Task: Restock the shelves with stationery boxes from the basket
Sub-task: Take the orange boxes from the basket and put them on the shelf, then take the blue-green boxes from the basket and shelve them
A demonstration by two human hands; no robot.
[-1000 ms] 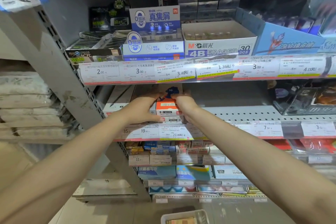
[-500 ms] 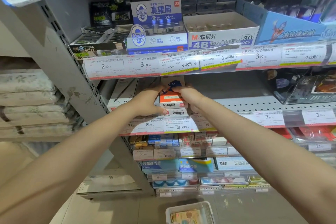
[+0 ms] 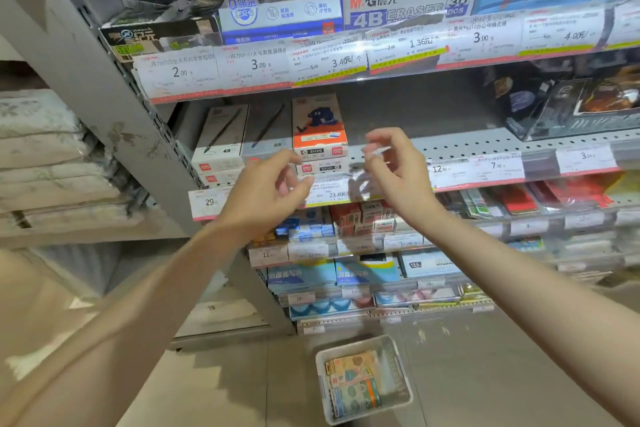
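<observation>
The one head camera looks forward and down, close to the shelves [image 3: 485, 146], with the floor basket [image 3: 401, 402] below.

Stacked boxes [image 3: 319, 135] on the middle shelf [image 3: 485, 146] — basket [image 3: 363, 378] on the floor below, right of them.

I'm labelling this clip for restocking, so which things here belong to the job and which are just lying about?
Part of the job:
orange box on the shelf
basket on the floor
boxes in the basket
left hand and right hand, both empty

Just lying about:
eraser carton
price tags
white pen boxes
</observation>
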